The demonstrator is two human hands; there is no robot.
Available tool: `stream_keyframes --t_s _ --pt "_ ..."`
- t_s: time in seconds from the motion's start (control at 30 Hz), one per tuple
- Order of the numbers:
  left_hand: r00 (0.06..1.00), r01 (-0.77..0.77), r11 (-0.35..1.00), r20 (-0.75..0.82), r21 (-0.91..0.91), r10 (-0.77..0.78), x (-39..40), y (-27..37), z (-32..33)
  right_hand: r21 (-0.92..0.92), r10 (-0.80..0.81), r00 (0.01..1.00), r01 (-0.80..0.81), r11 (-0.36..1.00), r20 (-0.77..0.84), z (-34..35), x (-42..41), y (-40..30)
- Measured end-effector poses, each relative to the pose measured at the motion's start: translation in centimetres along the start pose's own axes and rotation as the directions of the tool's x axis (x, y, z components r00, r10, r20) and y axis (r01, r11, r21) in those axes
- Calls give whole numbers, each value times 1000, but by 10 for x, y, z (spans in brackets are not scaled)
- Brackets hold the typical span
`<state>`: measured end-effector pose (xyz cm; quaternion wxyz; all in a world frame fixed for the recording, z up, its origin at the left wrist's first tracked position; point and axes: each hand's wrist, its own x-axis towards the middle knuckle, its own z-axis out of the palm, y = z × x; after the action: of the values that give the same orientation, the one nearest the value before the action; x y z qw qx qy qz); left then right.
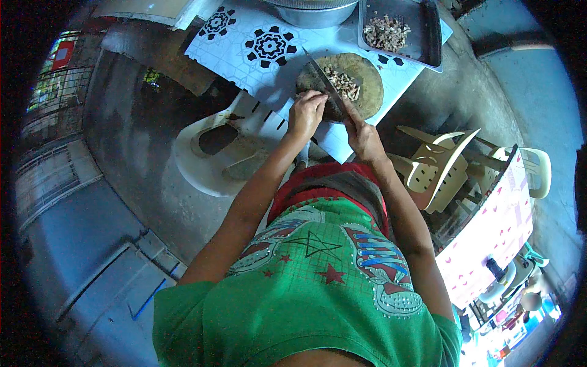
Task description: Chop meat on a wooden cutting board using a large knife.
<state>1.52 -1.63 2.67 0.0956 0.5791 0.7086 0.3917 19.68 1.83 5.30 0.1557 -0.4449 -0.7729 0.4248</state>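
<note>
A round wooden chopping board lies on a table with a patterned white covering. My right hand grips a kitchen knife near its handle, the index finger stretched along the blade. The blade slants across the board, its tip pointing to the far left. To the right of the blade is a small heap of chopped brownish pieces, perhaps meat. My left hand rests at the board's near left edge with its fingers bunched close to the blade. Whether anything is under those fingertips is hidden.
A rectangular metal tray with more chopped pieces sits at the table's far right, beside a metal basin. A white plastic chair stands left of me. Cream plastic chairs and another covered table are at right.
</note>
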Motion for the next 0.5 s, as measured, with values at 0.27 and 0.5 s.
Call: stream_keyframes --t_s 0.27,0.5 --pt "999 15 999 -46 44 -13 4 -7 5 -130 69 995 -59 990 70 0 -11 -12" --pt "1000 -20 996 20 91 18 8 -4 6 -242 36 999 -25 970 40 12 12 -22"
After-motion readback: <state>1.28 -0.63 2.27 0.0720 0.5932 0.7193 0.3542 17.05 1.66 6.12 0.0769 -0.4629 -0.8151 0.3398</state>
